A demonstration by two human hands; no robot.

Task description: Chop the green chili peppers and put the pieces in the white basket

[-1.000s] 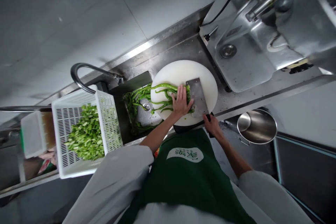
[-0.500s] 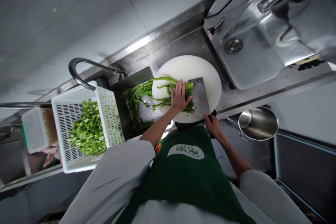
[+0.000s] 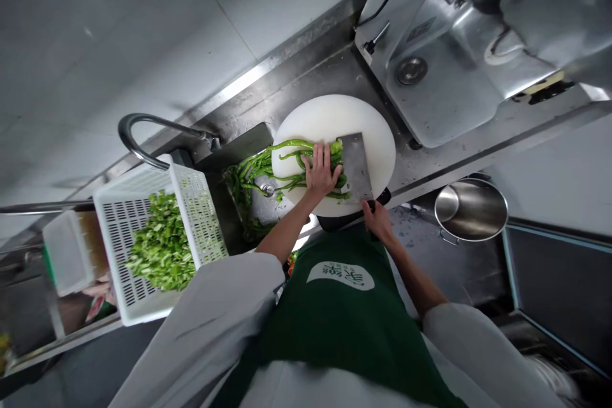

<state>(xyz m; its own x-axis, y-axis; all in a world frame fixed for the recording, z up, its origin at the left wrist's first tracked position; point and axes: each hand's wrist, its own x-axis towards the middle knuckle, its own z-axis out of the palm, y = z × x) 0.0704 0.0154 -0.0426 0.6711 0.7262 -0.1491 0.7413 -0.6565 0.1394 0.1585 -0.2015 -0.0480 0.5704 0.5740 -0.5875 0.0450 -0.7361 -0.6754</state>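
Long green chili peppers (image 3: pixel 292 144) lie across a round white cutting board (image 3: pixel 377 140), with more of them down in the sink (image 3: pixel 280 209) at its left. My left hand (image 3: pixel 320 173) rests on the bunch, palm down and fingers spread. In my right hand (image 3: pixel 377 218) is the handle of a cleaver (image 3: pixel 356 167). Its wide blade lies on the board, edge against the right ends of the peppers. The part of the bunch under my left palm is hidden.
A white slotted basket (image 3: pixel 203 223) of chopped green peppers (image 3: pixel 162 245) stands left of the sink, beneath a curved faucet (image 3: pixel 138 118). A steel pot (image 3: pixel 471 210) is at the right, below the counter edge. Steel equipment (image 3: pixel 444 89) occupies the upper right.
The view has shifted slightly. My left hand remains on the peppers, and the cleaver is still at their right ends in my right hand.
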